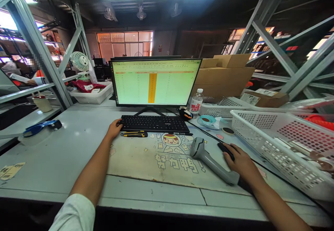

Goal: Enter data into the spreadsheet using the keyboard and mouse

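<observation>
My left hand [114, 128] rests at the left end of a black keyboard [155, 123], fingers curled on its edge keys. My right hand [238, 159] lies over a black mouse [224, 150], fingers wrapped on it. A grey barcode scanner [208, 158] lies on the desk mat [161, 161] just left of my right hand. A yellow and black utility knife [134, 134] sits in front of the keyboard. The monitor [156, 82] shows a green spreadsheet with an orange column.
A white mesh basket [276, 144] stands at the right, another [92, 97] at the back left. A water bottle [196, 102], tape rolls [208, 121] and cardboard boxes [224, 76] sit behind. A blue tape dispenser [41, 127] lies left. A person sits far left.
</observation>
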Motion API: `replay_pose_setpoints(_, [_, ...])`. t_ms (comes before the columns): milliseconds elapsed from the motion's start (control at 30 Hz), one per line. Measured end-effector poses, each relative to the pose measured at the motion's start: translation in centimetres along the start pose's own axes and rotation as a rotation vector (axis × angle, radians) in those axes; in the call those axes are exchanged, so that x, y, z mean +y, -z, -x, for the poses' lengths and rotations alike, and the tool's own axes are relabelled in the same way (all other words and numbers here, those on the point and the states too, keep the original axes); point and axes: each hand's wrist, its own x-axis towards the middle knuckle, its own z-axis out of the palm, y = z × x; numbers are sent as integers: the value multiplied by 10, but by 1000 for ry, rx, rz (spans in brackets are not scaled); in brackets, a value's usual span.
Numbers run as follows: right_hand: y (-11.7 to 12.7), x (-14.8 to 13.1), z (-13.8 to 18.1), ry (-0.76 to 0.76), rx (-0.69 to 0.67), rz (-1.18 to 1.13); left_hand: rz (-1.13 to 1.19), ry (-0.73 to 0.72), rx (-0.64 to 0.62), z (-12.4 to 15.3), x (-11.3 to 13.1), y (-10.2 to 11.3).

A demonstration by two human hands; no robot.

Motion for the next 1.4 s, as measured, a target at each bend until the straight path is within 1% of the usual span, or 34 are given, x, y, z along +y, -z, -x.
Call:
replay_pose_setpoints(233, [5, -1, -2, -50, -40, -56, -4, 7, 3, 1, 3, 0])
replay_pose_setpoints(333, [3, 2, -5, -77, -35, -30, -2, 11, 4, 1, 4, 0])
replay_pose_setpoints(533, [-2, 4, -10, -33, -34, 24, 5, 10, 10, 2, 4, -1])
replay_pose_setpoints(700, [0, 3, -10, -22, -74, -5, 4, 11, 14, 2, 3, -2])
replay_pose_setpoints(900, [-6, 8, -7, 0, 3, 29, -1, 1, 0, 2, 3, -2])
replay_pose_setpoints(1067, [-10, 12, -5, 44, -10, 13, -35, -7, 11, 3, 3, -3])
replay_pose_setpoints(1200, [-13, 15, -6, 71, 21, 39, -54, -7, 15, 3, 3, -4])
replay_pose_setpoints(1400, [-11, 11, -5, 36, 8, 51, -79, -2, 12, 2, 4, -4])
